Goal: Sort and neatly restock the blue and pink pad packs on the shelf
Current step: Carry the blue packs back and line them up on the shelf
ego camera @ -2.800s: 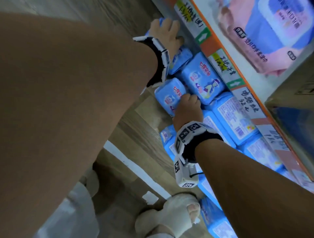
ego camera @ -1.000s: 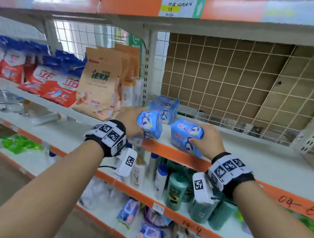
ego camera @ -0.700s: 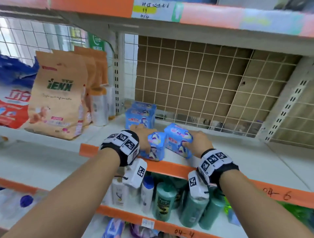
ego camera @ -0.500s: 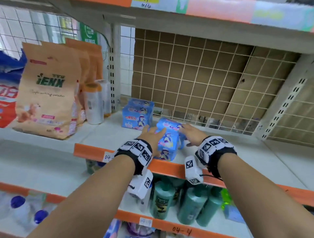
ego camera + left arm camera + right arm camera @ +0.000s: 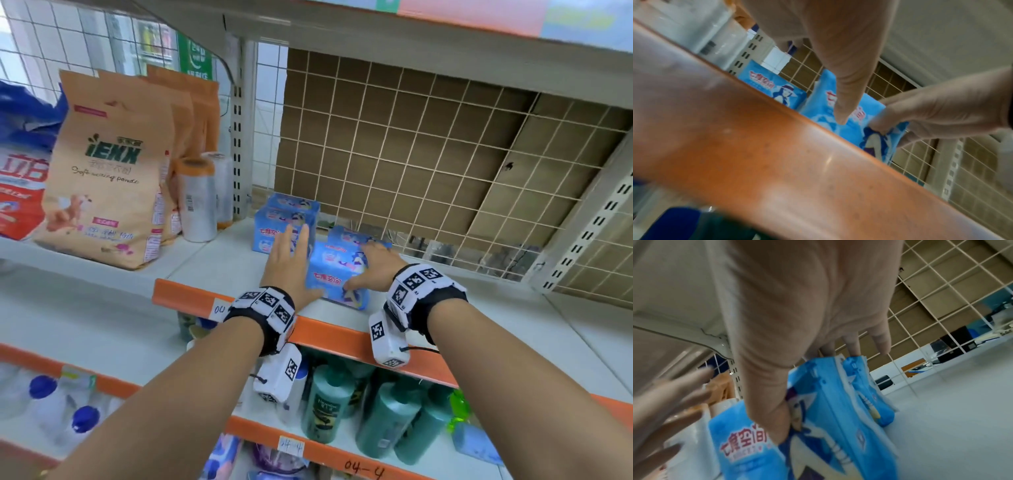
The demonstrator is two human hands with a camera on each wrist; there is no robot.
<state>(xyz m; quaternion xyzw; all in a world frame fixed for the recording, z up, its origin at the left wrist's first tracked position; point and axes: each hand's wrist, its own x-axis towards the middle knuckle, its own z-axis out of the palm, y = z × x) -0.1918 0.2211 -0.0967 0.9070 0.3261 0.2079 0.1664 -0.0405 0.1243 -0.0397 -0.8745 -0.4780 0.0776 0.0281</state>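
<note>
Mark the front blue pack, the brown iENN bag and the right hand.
front blue pack point(image 5: 327, 279): head view, printed top face beside the red lettering.
iENN bag point(image 5: 109, 178): head view, front panel under the logo.
right hand point(image 5: 375, 265): head view, back of the hand, which grips the pack.

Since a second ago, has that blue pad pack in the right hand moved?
Yes. The blue pad pack under the right hand was up above the orange shelf edge; now it lies on the shelf behind that edge.

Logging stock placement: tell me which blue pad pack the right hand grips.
The front pack, nearest the shelf's orange edge; right hand grips it, the others stand behind.
</note>
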